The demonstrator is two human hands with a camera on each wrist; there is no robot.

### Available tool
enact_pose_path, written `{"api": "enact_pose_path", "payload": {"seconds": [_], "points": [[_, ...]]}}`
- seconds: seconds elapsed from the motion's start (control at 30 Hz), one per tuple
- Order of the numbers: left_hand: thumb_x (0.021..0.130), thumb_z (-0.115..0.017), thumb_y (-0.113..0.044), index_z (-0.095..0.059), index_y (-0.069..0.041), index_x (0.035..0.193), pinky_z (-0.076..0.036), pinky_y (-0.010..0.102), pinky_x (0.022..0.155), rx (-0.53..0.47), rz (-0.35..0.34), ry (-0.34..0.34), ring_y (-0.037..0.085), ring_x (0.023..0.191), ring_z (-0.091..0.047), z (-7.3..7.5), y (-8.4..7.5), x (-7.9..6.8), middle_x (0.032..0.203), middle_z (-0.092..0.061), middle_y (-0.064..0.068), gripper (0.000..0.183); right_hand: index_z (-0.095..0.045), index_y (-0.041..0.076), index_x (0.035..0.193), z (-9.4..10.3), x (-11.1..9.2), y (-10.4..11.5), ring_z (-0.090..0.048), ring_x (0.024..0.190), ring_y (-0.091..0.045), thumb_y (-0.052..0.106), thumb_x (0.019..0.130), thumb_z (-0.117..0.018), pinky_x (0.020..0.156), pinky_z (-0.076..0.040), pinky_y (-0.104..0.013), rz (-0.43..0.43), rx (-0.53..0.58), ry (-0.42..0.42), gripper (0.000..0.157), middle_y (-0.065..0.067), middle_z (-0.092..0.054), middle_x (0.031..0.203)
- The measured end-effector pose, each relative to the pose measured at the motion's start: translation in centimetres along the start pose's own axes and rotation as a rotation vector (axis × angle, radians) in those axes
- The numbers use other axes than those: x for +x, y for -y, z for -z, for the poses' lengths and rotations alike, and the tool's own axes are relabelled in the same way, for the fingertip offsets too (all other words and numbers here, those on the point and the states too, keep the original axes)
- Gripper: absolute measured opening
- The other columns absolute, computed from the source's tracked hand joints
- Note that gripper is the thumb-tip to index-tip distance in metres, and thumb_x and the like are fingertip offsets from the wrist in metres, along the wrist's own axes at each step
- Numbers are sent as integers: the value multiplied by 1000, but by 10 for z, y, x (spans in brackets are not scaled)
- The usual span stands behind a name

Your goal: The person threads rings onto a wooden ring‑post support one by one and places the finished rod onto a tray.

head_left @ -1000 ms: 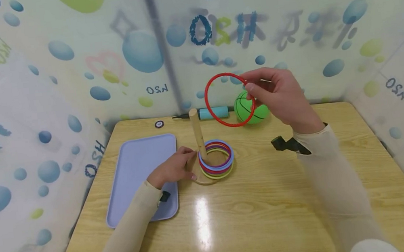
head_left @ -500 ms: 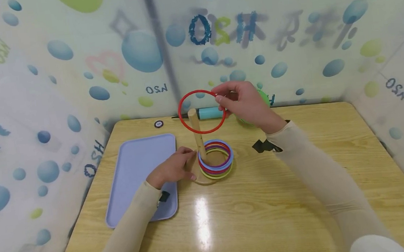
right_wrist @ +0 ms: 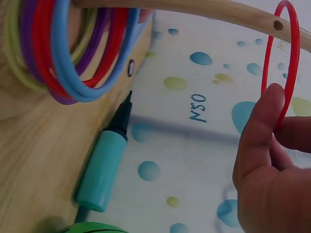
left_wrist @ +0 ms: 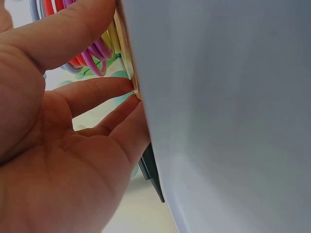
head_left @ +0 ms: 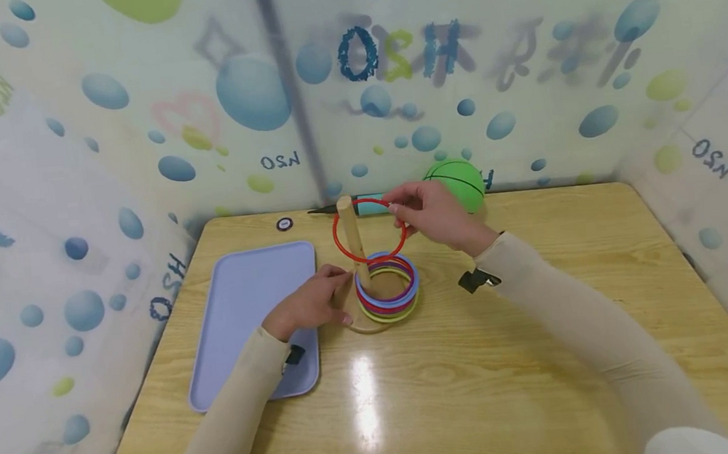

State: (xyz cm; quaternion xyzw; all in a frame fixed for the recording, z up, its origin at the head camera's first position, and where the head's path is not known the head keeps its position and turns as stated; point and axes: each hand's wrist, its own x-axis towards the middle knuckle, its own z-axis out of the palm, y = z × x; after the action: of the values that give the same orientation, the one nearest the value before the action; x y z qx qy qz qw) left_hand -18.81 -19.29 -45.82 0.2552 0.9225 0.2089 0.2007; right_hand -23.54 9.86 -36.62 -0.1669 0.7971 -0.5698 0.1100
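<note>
My right hand point(head_left: 439, 214) pinches a thin red ring point(head_left: 404, 236) between thumb and fingers. In the right wrist view, the wooden peg point(right_wrist: 218, 10) passes through this ring near its upper end. Lower on the peg hangs a stack of several blue, red, purple and yellow-green rings point(head_left: 390, 305), lying over the round wooden base point(head_left: 360, 322). My left hand point(head_left: 308, 304) grips the base's left edge, thumb at the near side and fingers at the far side. The left wrist view shows those fingertips against the base rim point(left_wrist: 127, 53).
A lavender tray point(head_left: 248, 296) lies left of the stand, partly under my left hand. Along the back wall are a teal hand pump point(head_left: 371, 205) with a black nozzle and a green ball point(head_left: 461, 181). A small dark disc point(head_left: 284, 224) lies behind the tray.
My right hand has carried the red ring left to the peg, then down, so it now encircles the peg above the stack. The left hand has stayed at the base.
</note>
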Motion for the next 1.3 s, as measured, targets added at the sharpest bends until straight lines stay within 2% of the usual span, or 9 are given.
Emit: {"api": "enact_pose_path", "payload": {"seconds": [0.13, 0.33, 0.4, 0.6, 0.67, 0.87, 1.0, 1.3], "points": [[90, -87, -26, -37, 4, 162, -42, 51, 120, -3, -9, -2, 39, 147, -46, -1, 1, 0, 160, -41, 25, 93, -71, 5, 130, -3, 0, -15, -71, 85, -20, 15, 108, -62, 78, -66, -43, -23, -12, 24, 26, -9, -70, 92], [90, -87, -26, -37, 5, 161, -43, 51, 119, -7, -12, -7, 39, 146, -46, 0, 0, -2, 159, -42, 26, 93, -71, 6, 129, -6, 0, -35, -70, 95, -33, 17, 108, -62, 81, -65, -47, -65, -43, 51, 25, -11, -70, 97], [90, -87, -26, -36, 5, 161, -43, 51, 119, -8, -9, -5, 39, 146, -46, 1, -1, -2, 159, -42, 25, 92, -72, 6, 130, -7, -1, -42, -70, 96, -32, 16, 108, -63, 80, -65, -45, -72, -63, 56, 26, -12, -71, 102], [91, -86, -28, -38, 4, 161, -43, 51, 120, -15, 6, -1, 38, 146, -46, 0, 0, -2, 160, -41, 24, 92, -70, 4, 132, -10, -2, -56, -70, 98, -28, 14, 107, -63, 76, -66, -40, -69, -67, 93, 27, -24, -68, 123], [90, -87, -28, -39, 4, 161, -42, 51, 120, -13, 3, -5, 38, 146, -46, 0, 0, -1, 160, -41, 24, 91, -70, 4, 131, -11, -2, -61, -69, 100, -28, 13, 107, -63, 76, -66, -39, -70, -66, 97, 27, -24, -68, 126], [89, -88, -26, -41, 4, 160, -45, 51, 118, -16, -13, -12, 38, 143, -48, 0, 0, -1, 158, -43, 25, 89, -72, 7, 130, -15, -6, -71, -69, 104, -26, 16, 107, -64, 78, -66, -40, -104, -89, 101, 26, -14, -71, 125], [89, -88, -25, -40, 4, 160, -46, 50, 117, -16, -14, -18, 38, 142, -50, 0, 0, -1, 157, -44, 25, 91, -72, 8, 129, -17, -10, -75, -69, 102, -26, 17, 107, -64, 79, -65, -42, -101, -114, 89, 26, -13, -71, 125], [89, -87, -26, -37, 4, 161, -42, 50, 120, -1, -9, -14, 38, 146, -46, -2, 2, 0, 159, -42, 24, 93, -75, 8, 123, -22, -13, -81, -65, 89, -20, 18, 106, -65, 69, -59, -29, -90, -196, 53, 22, -11, -73, 116]]}}
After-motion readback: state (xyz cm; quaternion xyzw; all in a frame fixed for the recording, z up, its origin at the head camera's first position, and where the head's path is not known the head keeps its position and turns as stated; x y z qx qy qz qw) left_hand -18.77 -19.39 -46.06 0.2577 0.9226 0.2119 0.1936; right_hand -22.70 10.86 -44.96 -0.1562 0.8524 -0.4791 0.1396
